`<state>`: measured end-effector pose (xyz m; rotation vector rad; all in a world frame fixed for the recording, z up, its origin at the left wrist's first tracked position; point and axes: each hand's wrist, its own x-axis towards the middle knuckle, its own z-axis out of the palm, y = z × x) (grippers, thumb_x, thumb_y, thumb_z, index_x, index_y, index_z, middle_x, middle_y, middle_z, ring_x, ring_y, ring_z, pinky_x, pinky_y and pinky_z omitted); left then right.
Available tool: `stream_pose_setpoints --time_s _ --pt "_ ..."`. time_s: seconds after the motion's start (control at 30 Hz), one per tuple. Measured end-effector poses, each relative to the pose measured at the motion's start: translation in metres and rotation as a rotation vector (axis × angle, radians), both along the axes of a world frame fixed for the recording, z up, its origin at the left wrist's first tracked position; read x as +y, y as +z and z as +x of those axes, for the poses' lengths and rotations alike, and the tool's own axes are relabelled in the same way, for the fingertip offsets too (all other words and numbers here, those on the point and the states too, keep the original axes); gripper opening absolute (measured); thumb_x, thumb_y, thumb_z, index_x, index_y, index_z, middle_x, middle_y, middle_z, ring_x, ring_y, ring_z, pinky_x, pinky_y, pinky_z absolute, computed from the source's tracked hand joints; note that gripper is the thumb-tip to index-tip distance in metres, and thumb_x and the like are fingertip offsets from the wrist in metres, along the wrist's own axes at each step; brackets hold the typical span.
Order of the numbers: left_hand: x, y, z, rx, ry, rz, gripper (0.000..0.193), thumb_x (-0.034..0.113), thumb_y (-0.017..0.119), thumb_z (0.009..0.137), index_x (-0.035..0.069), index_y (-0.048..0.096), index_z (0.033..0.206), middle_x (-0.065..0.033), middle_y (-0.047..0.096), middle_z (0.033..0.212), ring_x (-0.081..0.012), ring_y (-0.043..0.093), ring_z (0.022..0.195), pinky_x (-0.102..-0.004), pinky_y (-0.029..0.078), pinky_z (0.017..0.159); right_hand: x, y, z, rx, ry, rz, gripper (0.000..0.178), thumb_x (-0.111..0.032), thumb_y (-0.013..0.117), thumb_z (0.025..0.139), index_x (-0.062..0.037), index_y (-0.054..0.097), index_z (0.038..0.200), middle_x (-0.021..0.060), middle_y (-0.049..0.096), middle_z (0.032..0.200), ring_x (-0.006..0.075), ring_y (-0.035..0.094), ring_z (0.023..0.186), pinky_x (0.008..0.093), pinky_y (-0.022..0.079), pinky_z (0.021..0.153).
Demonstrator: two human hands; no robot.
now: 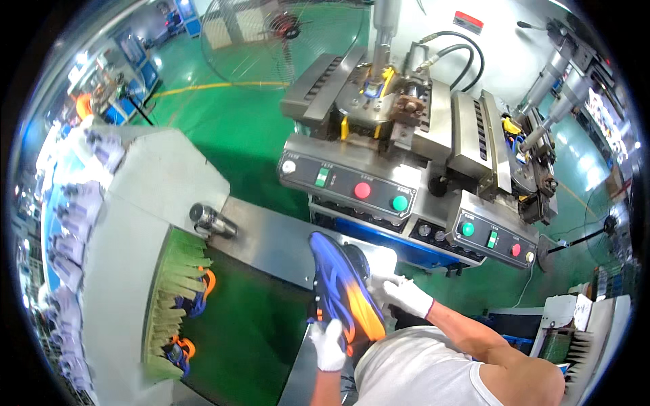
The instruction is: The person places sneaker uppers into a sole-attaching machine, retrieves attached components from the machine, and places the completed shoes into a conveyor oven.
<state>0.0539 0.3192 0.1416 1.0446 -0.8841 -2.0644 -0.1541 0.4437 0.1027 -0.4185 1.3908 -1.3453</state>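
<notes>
In the head view, work seems partway: the blue-orange shoe [332, 281] is before the machine [349, 184], left hand [329, 346] clamped on its near end, right hand [406, 295] alongside, grip unclear, two other shoes [194, 306] untouched left of the machine

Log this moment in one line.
left hand: holding blue-orange shoe, near end | right hand: beside shoe, contact unclear | control panel: beyond shoe

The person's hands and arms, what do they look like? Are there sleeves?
The left hand and right hand both wear plain white gloves that stop around the wrists. No long sleeves: the right arm is bare up to the shoulder, beside a white sleeveless top.
</notes>
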Motion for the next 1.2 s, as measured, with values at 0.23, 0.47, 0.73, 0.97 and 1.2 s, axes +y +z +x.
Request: stream_pose_setpoints --time_s 0.23,0.47,0.73,0.97,1.2 --pt "-0.048 0.045 -0.09 0.367 -0.064 -0.323 0.069 0.046 0.059 0.103 -0.003 0.043 0.15 -0.0236 0.057 0.144 -0.0342 0.061 0.127 -0.0502 0.05 0.107 -0.033 0.025 -0.026 -0.15 0.145 -0.094 0.035 -0.035 0.066 0.099 -0.0038 0.062 0.112 0.0039 0.068 0.103 0.0118 0.064 0.094 0.0315 0.054 0.085" --pt "-0.01 0.101 -0.191 0.426 -0.266 -0.168 0.09 0.067 0.059 0.095 -0.004 0.044 0.149 -0.0195 0.06 0.137 -0.0328 0.06 0.125 -0.0468 0.049 0.108 0.011 0.039 -0.106 -0.137 0.173 -0.21 0.031 -0.031 0.076 0.092 -0.0006 0.07 0.095 0.0046 0.068 0.081 0.009 0.06 0.068 0.0274 0.048 0.058" --pt "-0.043 0.087 -0.296 0.115 -0.306 -0.585 0.06 0.033 0.055 0.108 -0.003 0.037 0.154 -0.0218 0.056 0.145 -0.028 0.058 0.132 -0.0385 0.047 0.112 0.106 0.038 -0.243 -0.648 -0.117 -0.473 0.08 -0.014 0.084 0.078 0.0022 0.048 0.147 0.0242 0.064 0.13 0.0414 0.068 0.108 0.0522 0.059 0.091" --pt "-0.06 -0.048 -0.146 -0.833 -0.243 -0.68 0.056 0.013 0.068 0.099 -0.004 0.046 0.148 -0.0227 0.057 0.145 -0.0295 0.057 0.135 -0.0406 0.045 0.115 0.089 0.107 -0.23 -0.476 -0.2 -0.618 0.111 -0.057 0.085 0.074 0.0009 0.036 0.155 0.0253 0.055 0.139 0.045 0.058 0.126 0.0543 0.053 0.104" --pt "0.022 -0.126 -0.149 -1.298 -0.62 -0.714 0.092 0.034 0.079 0.082 0.015 0.032 0.158 -0.0288 0.046 0.146 -0.0493 0.052 0.13 -0.058 0.046 0.105 0.085 0.101 -0.202 -0.398 -0.618 -0.686 0.106 -0.07 0.073 0.078 -0.0086 0.036 0.156 0.021 0.056 0.138 0.0399 0.062 0.117 0.0516 0.055 0.098"
